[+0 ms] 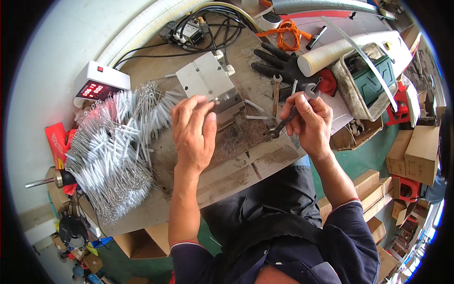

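My left hand [195, 135] is at the front edge of a silver metal block [204, 75] with white fittings. Its fingers are slightly bent and apart, with the tips by a small fitting at the block's corner; no object shows in them. My right hand [309, 118] is closed round a dark double-ended wrench [286, 124], whose upper jaw stands above the thumb. A short white bristle tip [294, 86] shows above the fingers; whether I hold it too, I cannot tell. Another wrench [276, 94] and a small spiral brush [256, 117] lie between my hands.
A big heap of wire-handled brushes [111, 161] covers the table's left side, beside a box with a red digital display [100, 83]. Behind lie coiled black cables [222, 28], a black glove [274, 61] and orange cord [287, 34]. A tub [355, 94] holds a green case [373, 78].
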`<action>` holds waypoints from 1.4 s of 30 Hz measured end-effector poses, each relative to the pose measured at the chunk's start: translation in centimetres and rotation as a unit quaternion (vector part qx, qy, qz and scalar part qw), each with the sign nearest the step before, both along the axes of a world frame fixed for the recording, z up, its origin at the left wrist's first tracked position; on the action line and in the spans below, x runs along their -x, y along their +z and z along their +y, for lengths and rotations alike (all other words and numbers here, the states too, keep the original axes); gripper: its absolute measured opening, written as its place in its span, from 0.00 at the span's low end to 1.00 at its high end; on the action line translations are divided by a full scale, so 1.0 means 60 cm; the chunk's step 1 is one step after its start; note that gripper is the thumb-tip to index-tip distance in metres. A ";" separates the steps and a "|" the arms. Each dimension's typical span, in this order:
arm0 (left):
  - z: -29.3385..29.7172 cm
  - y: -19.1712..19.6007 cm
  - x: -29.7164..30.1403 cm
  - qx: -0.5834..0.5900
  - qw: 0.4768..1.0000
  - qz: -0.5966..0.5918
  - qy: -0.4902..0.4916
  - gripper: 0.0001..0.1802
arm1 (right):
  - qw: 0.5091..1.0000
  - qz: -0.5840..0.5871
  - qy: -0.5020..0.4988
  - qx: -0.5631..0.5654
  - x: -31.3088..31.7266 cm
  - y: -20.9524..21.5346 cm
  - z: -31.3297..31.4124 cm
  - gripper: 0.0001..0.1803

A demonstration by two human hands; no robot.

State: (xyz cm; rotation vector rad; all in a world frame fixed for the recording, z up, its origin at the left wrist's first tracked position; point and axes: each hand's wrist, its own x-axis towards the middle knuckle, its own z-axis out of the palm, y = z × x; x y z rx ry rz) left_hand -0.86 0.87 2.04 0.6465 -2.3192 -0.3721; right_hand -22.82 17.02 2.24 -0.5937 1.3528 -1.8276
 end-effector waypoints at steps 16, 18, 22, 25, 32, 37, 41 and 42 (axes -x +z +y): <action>-0.014 -0.010 -0.009 -0.021 0.997 0.077 -0.012 0.08 | 0.999 -0.019 0.000 -0.046 -0.027 -0.012 0.018 0.19; -0.014 -0.009 -0.013 0.001 0.996 0.087 0.014 0.08 | 0.999 -0.025 0.008 -0.043 -0.030 -0.012 0.023 0.17; -0.015 -0.016 -0.019 -0.012 0.987 0.147 0.065 0.10 | 0.999 -0.037 0.002 -0.029 -0.034 -0.016 0.035 0.15; -0.016 -0.021 -0.027 -0.047 0.979 0.163 0.110 0.11 | 0.999 -0.022 -0.020 -0.023 -0.025 -0.012 0.045 0.15; -0.022 -0.008 -0.053 -0.047 0.970 0.166 0.174 0.11 | 0.996 0.025 -0.087 0.000 0.000 0.004 0.062 0.16; 0.015 0.007 -0.026 -0.081 0.968 0.172 0.161 0.10 | 0.983 0.120 -0.111 -0.079 0.011 0.010 0.098 0.14; 0.089 0.053 0.055 0.091 0.993 0.000 -0.081 0.06 | 0.978 0.148 -0.129 -0.073 0.017 -0.005 0.113 0.15; 0.102 0.054 0.076 0.102 0.988 -0.039 -0.108 0.08 | 0.978 0.148 -0.129 -0.071 0.021 -0.009 0.114 0.15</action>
